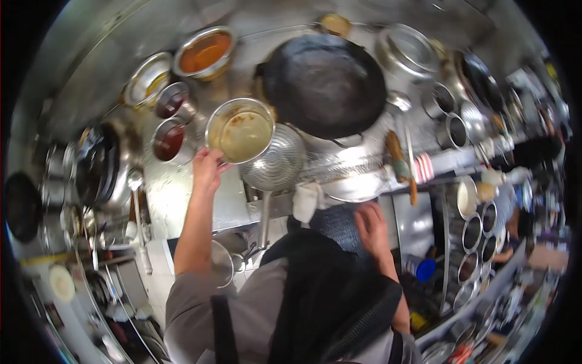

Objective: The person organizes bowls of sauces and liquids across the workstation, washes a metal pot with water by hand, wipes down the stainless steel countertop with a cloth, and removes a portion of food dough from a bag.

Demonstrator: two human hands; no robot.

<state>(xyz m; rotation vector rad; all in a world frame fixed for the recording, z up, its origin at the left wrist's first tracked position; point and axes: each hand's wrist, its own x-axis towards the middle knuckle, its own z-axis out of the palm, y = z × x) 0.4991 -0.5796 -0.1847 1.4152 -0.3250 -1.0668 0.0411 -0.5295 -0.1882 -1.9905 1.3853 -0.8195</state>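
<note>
Nearest us, the right hand (371, 227) hangs before the counter (173, 203), bare, fingers loosely bent and partly spread. Just past it we've got a white cloth (307, 202) at the counter's front edge, and beside that a perforated strainer (280, 159), handle pointing back our way. And here's the left hand (208, 168), gripping a metal pot (216, 128) at its near left side! We look right down into pale yellowish liquid (247, 134); the pot overlaps the strainer in our view, and whether they touch, we can't tell. Left of it we find two metal cups (189, 150) with dark red contents. Farther out sits the big black wok (327, 88), then a bowl (210, 75) of orange-red liquid.
</note>
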